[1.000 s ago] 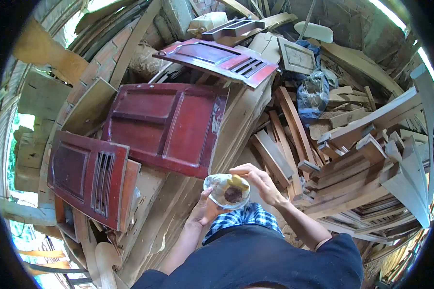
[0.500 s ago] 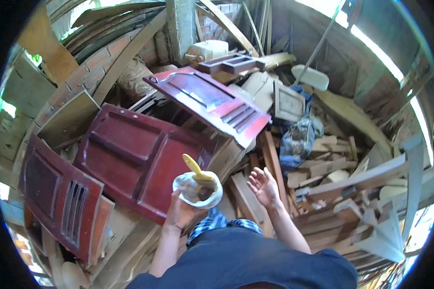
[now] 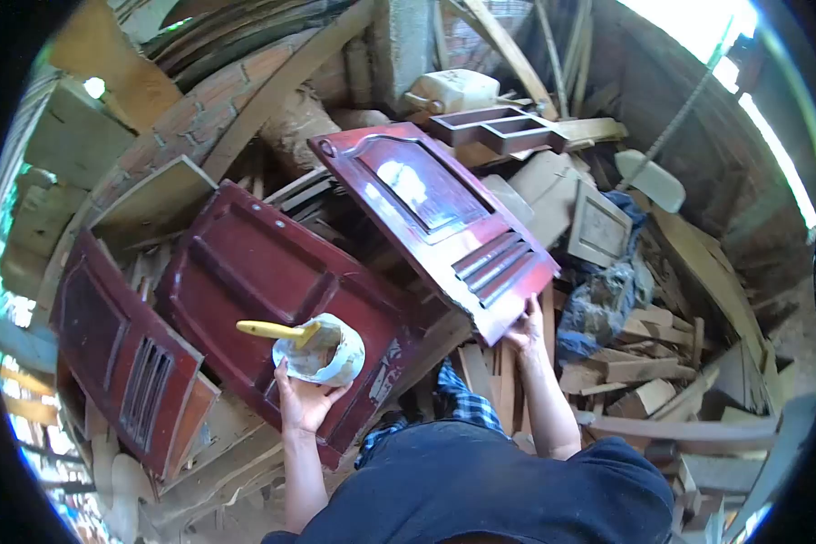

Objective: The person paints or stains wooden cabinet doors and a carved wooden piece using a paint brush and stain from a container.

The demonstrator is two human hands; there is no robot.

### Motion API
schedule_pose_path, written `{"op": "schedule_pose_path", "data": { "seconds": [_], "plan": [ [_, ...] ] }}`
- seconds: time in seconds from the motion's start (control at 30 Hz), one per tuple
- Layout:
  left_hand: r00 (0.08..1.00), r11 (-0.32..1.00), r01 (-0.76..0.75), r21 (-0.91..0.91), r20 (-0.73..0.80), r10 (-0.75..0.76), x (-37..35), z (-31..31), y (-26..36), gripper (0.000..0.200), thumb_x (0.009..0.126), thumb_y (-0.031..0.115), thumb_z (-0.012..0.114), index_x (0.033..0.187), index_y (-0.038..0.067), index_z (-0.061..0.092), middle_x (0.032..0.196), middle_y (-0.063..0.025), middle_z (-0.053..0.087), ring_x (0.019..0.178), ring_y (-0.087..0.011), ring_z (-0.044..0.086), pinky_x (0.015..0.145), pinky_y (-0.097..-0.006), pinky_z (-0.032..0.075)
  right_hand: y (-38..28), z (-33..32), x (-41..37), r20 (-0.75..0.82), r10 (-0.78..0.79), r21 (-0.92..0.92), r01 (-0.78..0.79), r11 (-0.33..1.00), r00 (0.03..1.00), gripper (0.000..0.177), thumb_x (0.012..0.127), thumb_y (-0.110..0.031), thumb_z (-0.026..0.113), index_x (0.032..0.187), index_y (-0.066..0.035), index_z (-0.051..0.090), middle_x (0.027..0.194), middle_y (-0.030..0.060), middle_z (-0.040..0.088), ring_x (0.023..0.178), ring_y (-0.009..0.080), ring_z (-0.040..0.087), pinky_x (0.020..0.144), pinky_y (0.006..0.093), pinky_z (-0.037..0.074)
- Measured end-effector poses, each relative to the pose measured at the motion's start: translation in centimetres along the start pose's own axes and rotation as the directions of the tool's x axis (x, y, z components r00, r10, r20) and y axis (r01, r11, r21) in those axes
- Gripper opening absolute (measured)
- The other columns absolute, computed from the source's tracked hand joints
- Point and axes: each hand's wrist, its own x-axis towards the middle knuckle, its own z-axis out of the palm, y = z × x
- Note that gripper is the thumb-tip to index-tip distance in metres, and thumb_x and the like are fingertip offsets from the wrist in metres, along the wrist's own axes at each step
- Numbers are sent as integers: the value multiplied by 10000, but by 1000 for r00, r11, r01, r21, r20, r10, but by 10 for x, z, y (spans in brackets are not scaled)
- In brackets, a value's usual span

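Note:
A white plastic tub rests in my left hand, its fingers wrapped round the side and base. Out of the tub leans a paintbrush with a yellow handle; its bristles are down inside. My right hand grips the near right corner of a glossy dark red cabinet door with slats, fingers partly hidden by the edge. This door lies tilted over the wood pile. Beneath the tub is a larger dark red panel, and at the left a second slatted red door leans.
Scrap wood is heaped on the right, beside a dark blue plastic bag. Behind the doors are a purplish divided wooden frame, a whitish jerrycan and a small pale panel. A concrete post stands at the back.
My right hand has gone from open in the air to gripping the slatted door's corner. My left hand has carried the tub leftward, over the large panel. The view has shifted.

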Motion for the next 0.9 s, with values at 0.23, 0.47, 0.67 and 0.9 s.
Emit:
{"op": "schedule_pose_path", "data": {
  "seconds": [0.23,0.47,0.67,0.9],
  "plan": [
    [959,989,-144,-32,-251,132,1,17,4,875,766,681,590,1444,200,317,1492,-112,325,1347,-366,345,1028,-653,310,-35,-12,87,-322,-401,-302,308,902,858,435,885,-290,635,1221,-26,550,1128,169,623,993,295,621,955,500,464],
    [745,842,-535,-63,-505,436,49,24,28,757,782,552,628,1407,200,385,1430,-77,404,1308,-316,404,1060,-550,324,-59,-19,77,67,-878,-976,215,42,473,679,874,-300,635,1354,99,368,1317,307,427,1170,393,480,1007,466,390],
    [638,788,-615,-4,-590,495,89,26,73,728,820,507,571,1423,211,293,1444,-136,284,1314,-340,329,1075,-546,298,-66,-13,91,44,-732,-899,347,267,680,513,931,-204,567,1346,60,422,1252,225,555,1062,297,592,888,397,512],
    [631,897,-410,165,-659,410,170,-19,117,693,895,289,586,1474,183,220,1561,-142,22,1323,-349,329,993,-493,442,-82,-26,103,81,-672,-899,345,269,736,516,933,-204,577,1338,70,413,1250,201,555,1039,274,594,897,379,502]
  ]
}}
